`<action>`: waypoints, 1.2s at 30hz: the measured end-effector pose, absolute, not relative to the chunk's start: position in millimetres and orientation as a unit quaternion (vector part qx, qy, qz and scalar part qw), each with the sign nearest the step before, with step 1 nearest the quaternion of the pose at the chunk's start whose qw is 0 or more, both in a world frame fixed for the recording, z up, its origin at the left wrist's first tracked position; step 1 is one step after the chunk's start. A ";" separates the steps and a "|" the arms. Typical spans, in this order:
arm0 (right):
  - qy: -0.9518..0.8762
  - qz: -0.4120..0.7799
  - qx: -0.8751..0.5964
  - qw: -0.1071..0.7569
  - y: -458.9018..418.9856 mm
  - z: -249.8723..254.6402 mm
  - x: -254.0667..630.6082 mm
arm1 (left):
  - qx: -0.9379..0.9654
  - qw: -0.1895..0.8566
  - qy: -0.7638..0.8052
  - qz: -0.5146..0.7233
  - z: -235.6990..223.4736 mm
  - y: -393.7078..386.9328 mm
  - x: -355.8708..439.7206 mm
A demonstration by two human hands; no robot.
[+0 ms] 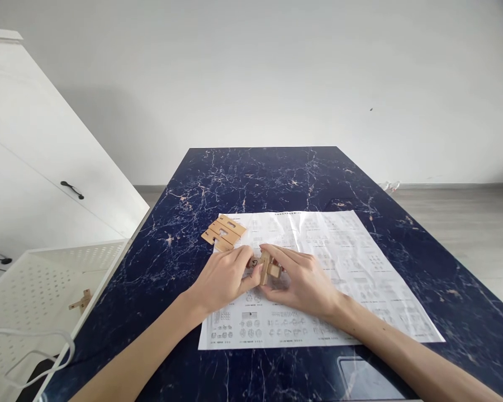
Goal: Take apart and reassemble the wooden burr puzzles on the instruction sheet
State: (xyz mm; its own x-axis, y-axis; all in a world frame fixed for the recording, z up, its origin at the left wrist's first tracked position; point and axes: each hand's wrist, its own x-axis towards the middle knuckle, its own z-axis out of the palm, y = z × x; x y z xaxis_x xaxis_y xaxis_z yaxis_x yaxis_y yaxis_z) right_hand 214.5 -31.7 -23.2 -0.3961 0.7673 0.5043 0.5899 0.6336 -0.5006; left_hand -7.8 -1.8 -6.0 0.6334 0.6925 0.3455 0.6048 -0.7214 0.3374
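Observation:
Between my two hands is a small wooden block puzzle (266, 269), its pale pieces crossing one another and one bearing a dark mark. My left hand (228, 274) grips it from the left, thumb and fingers closed on its marked piece. From the right, my right hand (302, 274) has its thumb and fingers closed around the other side. Fingers hide part of the puzzle. Both hands are over a creased printed sheet (343, 262) covered in small diagrams. Just beyond my left hand, flat wooden pieces (223, 231) with cutouts and numbers lie at the sheet's upper left corner.
The sheet lies on a dark blue marble-patterned table (260, 178). At the left stands a white perforated shelf (37, 279) holding a wooden piece (81, 301) and a white cable (67, 338). A white cabinet (46, 151) rises behind it. A rectangular panel (369, 379) shows at the near edge.

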 end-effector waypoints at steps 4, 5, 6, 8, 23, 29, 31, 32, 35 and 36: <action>-0.826 0.128 -0.410 0.365 -32.5 -21.8 213.8 | 0.902 0.087 0.354 0.231 -6.6 -1.5 -8.7; -0.826 0.126 -0.410 0.365 -32.6 -22.1 213.6 | 0.903 0.086 0.353 0.229 -6.9 -1.5 -9.1; -0.826 0.123 -0.410 0.366 -32.7 -22.7 213.5 | 0.904 0.087 0.352 0.227 -7.1 -1.6 -9.4; -0.825 0.117 -0.411 0.370 -32.7 -24.3 213.4 | 0.902 0.098 0.354 0.227 -7.3 -2.3 -9.4; -0.824 0.079 -0.354 0.436 -32.8 -12.2 214.0 | 0.657 0.620 0.356 0.240 2.5 1.0 -7.0; -0.828 0.071 -0.342 0.438 -33.6 -10.5 214.3 | 0.641 0.642 0.341 0.248 1.3 1.6 -2.4; -0.827 0.071 -0.339 0.442 -34.6 -10.2 214.3 | 0.631 0.648 0.343 0.254 2.1 1.6 -2.0; -0.825 0.070 -0.338 0.447 -35.3 -10.2 214.4 | 0.626 0.650 0.346 0.258 2.5 1.6 -2.0; -0.815 0.062 -0.337 0.468 -37.2 -10.8 215.3 | 0.604 0.658 0.358 0.273 1.7 2.2 -2.1; -0.809 0.060 -0.339 0.477 -37.4 -11.0 216.0 | 0.592 0.663 0.359 0.284 0.7 2.8 -1.7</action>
State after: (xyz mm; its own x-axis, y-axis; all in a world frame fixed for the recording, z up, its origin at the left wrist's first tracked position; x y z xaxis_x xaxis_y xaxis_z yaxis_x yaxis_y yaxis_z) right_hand 216.0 -37.4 -11.0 -0.3163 0.6055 0.7303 0.4906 0.7633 -0.4203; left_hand -1.7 2.8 0.7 0.5805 0.8022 -0.1399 0.0489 0.1371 0.9893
